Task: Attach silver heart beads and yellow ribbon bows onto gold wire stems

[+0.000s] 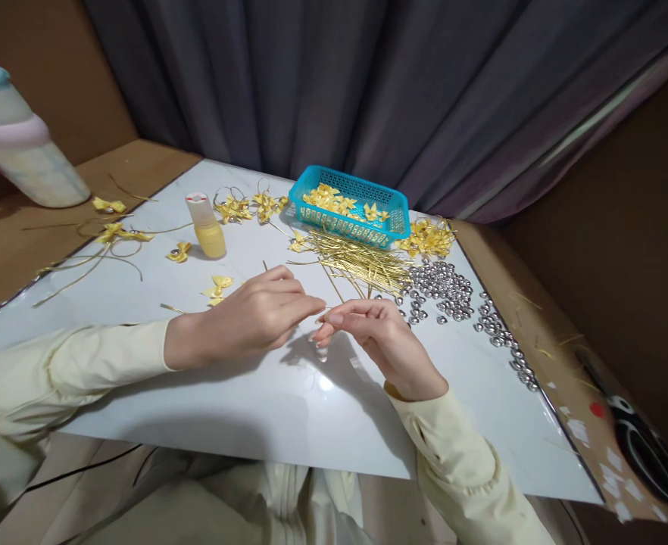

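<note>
Everything sat on a glossy white board that threw back a lamp glare. At the far edge was a blue plastic mesh basket holding little yellow satin bows. Just in front of it lay a messy sheaf of stiff gold wires, and to the right a scatter of shiny round silver beads. A squat yellow glue bottle stood upright on the left, with a couple of loose bows near it.

Both forearms, in pale cream sleeves, came in low from the near edge and met in the middle of the board. The left hand was palm down, with its fingers bunched and its thumb and forefinger pinched on a thin gold wire. The right hand was turned more on its side, fingers curled, and pinched the same wire almost tip to tip with the left.

The wire was held just above the board, between the fingertips. The bit I could see ran roughly sideways, left to right. It was too fine to make out the ends.
</note>
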`<state>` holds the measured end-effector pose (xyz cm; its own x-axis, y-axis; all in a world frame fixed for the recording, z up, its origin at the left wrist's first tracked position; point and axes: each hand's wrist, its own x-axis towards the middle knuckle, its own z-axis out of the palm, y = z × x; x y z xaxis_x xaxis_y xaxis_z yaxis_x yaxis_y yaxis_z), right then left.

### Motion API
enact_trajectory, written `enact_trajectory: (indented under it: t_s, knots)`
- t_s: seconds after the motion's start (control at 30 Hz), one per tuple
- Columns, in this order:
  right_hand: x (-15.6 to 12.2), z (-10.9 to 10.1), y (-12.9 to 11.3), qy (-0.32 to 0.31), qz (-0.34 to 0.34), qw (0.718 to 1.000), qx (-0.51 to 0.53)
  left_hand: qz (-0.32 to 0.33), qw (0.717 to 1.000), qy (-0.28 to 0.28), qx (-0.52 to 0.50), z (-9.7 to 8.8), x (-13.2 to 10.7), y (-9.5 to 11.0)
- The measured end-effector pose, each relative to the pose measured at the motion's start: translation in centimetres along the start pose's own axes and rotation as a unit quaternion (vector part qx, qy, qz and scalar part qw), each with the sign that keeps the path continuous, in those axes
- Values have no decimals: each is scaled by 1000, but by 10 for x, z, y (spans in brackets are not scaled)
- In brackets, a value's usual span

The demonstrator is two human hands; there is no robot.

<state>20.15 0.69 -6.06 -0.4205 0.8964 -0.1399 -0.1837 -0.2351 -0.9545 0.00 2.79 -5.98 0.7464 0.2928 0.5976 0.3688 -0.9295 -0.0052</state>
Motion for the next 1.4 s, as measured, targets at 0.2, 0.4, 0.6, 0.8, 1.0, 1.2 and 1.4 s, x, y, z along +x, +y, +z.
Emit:
enact_trajectory:
  t_s: [0.2, 0.4, 0.6, 0.8, 1.0, 1.2, 1.4]
  knots:
    - [-3, 0, -1, -2, 0, 1000, 0, -1, 1000, -7, -5, 0, 1, 0]
    - [0, 0, 0, 3, 2, 1000, -7, 2, 1000, -5, 0, 0, 0, 0]
    - [-1, 0, 0, 1, 3, 1000, -12, 5, 1000, 1, -1, 0, -1, 0]
    - [-1, 1, -1, 6, 7, 1000, -10, 2, 1000, -13, 1, -1, 0, 1]
    - [-1, 1, 0, 0, 2, 1000, -8, -1, 1000, -21, 0, -1, 1, 1]
    - [-2, -1, 0, 1, 1, 1000, -11, 4, 1000, -11, 7, -1, 0, 1]
    - [-2, -1, -1, -2, -1, 1000, -13, 7, 1000, -12, 8, -1, 0, 1]
